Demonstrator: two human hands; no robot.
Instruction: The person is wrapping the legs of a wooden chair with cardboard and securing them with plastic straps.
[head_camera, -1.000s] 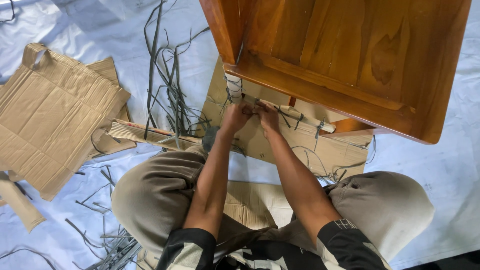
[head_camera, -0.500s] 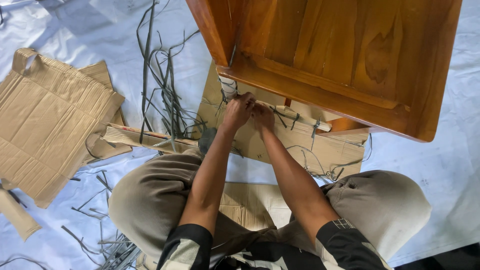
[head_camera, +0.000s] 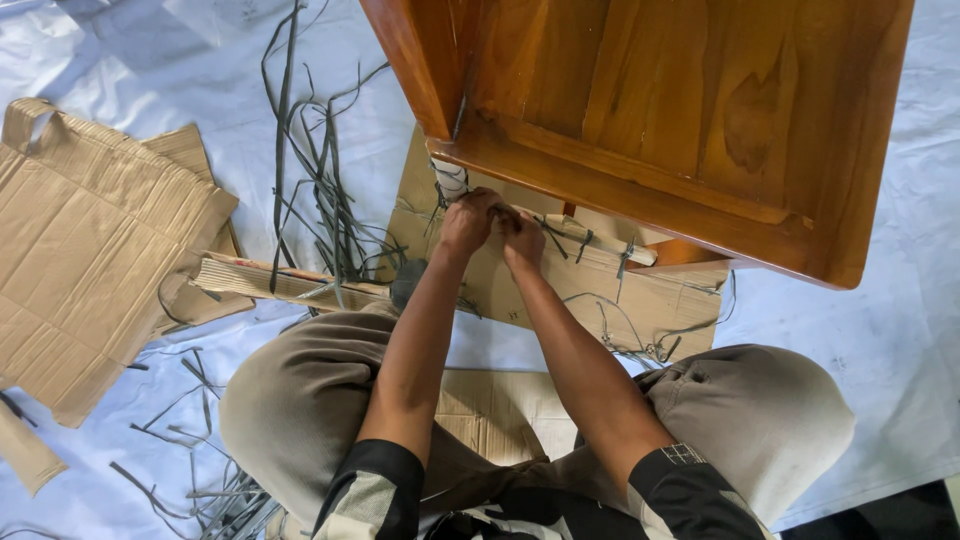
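A brown wooden table (head_camera: 690, 110) stands in front of me on a white sheet. Under its near edge runs a lower rail wrapped in pale paper and tied with grey strapping (head_camera: 590, 238). My left hand (head_camera: 468, 222) and my right hand (head_camera: 522, 238) meet at the left end of that wrapped rail, beside the wrapped table leg (head_camera: 450, 180). Both hands have fingers curled around a strap on the wrapping; the fingertips are hidden. A flat cardboard sheet (head_camera: 560, 285) lies under the rail.
Flattened cardboard boxes (head_camera: 90, 250) lie at the left. Loose grey strapping strips (head_camera: 320, 170) are scattered across the white floor sheet (head_camera: 880, 340), with more by my left knee (head_camera: 300, 400). Another cardboard piece (head_camera: 500, 410) lies between my legs.
Both hands shifted slightly up and left along the wrapped rail, staying close together at the strap. The view drifted a little, so the table sits lower left in frame.
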